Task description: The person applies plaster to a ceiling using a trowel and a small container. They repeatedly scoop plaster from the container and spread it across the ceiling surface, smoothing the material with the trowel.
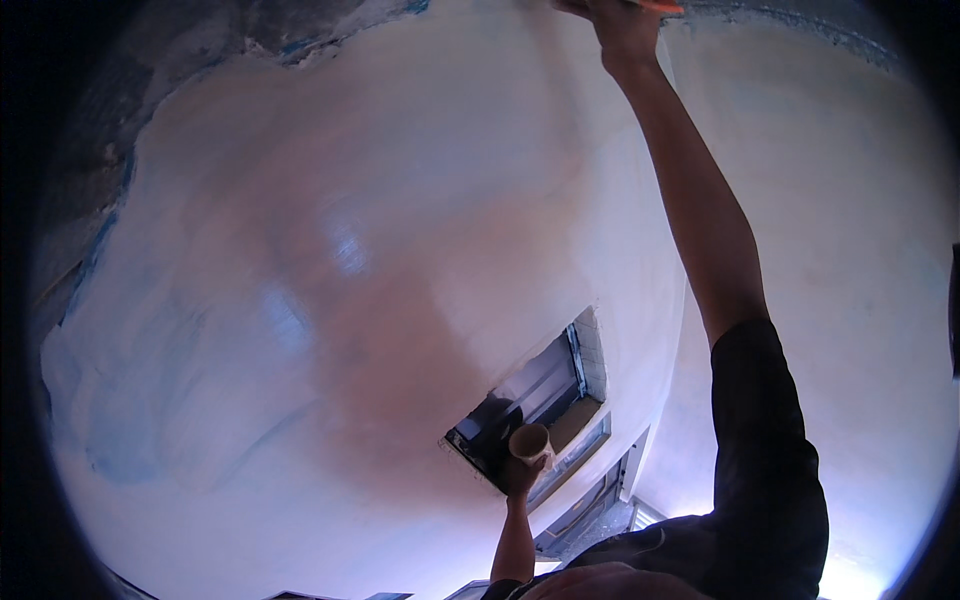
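- High in the head view, reaching with the right hand to the top edge, with an orange object showing beside it; too cropped to tell open fingers from closed.
- Lower down, gripping a pale cup in the left hand, with fingers wrapped around its side.
- Holding that cup mouth toward the camera, seen against a window opening in a smooth, pale wall.

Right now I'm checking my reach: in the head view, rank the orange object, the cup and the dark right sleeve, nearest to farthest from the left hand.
1. Cup: held in the left hand.
2. Dark right sleeve: off to the right.
3. Orange object: top edge, at the right hand.
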`<state>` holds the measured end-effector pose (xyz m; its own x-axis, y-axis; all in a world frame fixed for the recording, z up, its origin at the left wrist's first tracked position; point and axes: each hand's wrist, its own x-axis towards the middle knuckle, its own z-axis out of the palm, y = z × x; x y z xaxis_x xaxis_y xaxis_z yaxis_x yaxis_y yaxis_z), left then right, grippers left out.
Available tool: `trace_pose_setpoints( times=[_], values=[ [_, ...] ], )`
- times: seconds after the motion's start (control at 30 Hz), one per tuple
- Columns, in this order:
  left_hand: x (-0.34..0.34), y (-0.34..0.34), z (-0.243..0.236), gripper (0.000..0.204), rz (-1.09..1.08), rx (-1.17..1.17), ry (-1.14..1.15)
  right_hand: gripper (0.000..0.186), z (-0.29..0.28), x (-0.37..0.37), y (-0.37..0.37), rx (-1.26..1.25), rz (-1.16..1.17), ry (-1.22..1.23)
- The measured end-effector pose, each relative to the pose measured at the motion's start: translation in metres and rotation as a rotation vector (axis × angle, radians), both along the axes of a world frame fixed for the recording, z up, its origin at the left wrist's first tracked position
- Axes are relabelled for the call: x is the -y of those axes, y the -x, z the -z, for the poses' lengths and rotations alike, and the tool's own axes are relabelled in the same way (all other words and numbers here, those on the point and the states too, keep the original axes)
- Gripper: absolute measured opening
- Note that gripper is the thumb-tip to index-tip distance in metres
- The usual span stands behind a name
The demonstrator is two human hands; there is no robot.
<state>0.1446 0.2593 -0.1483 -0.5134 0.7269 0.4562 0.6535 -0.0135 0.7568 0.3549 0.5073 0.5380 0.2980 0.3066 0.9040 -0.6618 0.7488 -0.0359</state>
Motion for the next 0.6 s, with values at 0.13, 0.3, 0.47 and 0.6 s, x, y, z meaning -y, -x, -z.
trace_pose_setpoints(
  times=[0.13, 0.3, 0.47, 0.6],
  values=[
    [0.009, 0.005, 0.007, 0.070, -0.025, -0.034, 0.061, 0.039, -0.008, 0.011, 0.028, 0.167, -0.362, -0.103],
    [0.001, 0.002, 0.003, 0.069, -0.003, -0.031, 0.078, 0.030, -0.008, -0.018, 0.025, 0.110, 0.029, -0.053],
    [0.002, 0.001, 0.001, 0.070, 0.029, 0.060, 0.191, 0.023, 0.006, -0.009, -0.021, 0.168, 0.510, 0.133],
    [0.004, 0.001, 0.006, 0.070, 0.040, 0.060, 0.117, 0.024, 0.002, 0.016, -0.006, 0.135, 0.067, -0.064]
  ],
)
